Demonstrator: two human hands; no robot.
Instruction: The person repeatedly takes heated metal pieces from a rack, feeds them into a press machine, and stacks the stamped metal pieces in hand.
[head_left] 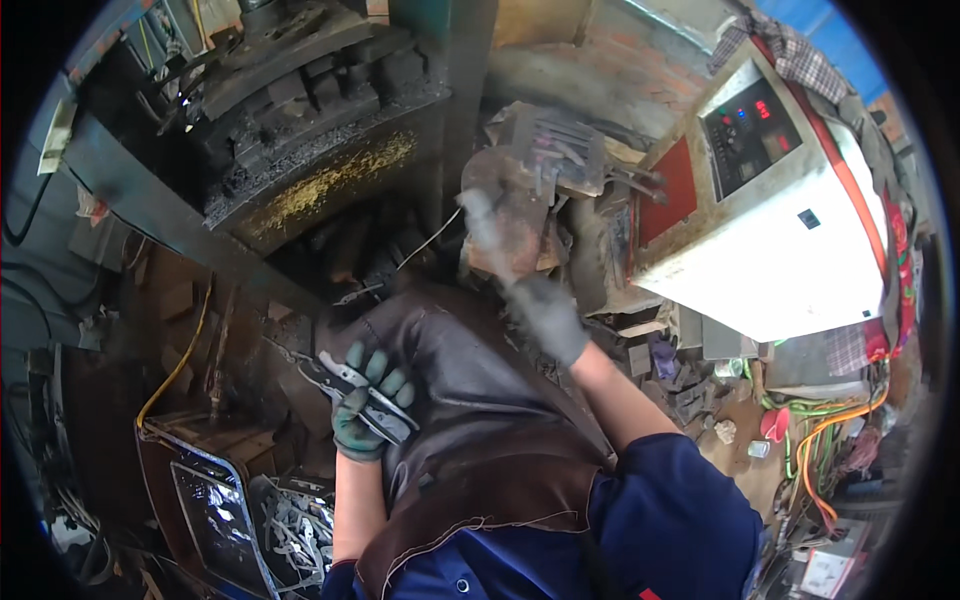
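My left hand (372, 400), in a grey-green glove, is closed around grey metal pieces shaped like pliers (345, 372) in front of the brown leather apron (470, 370). Their ends stick out on both sides of the fingers. My right hand (548, 320), in a grey glove, reaches forward and is smeared by motion. From it a pale, long piece (485, 225) points up and left, too blurred to name. Beyond that piece stands a worn block (510, 200), with several dark metal bars (560, 148) lying on a slab beside it.
A heavy dark press (320, 110) with yellow crumbs on its front stands at the far left. To the right is a white control cabinet (770, 240) with a lit panel. A tub of dark liquid (215, 510) and loose metal parts (295, 530) lie lower left; orange hoses (820, 460) lower right.
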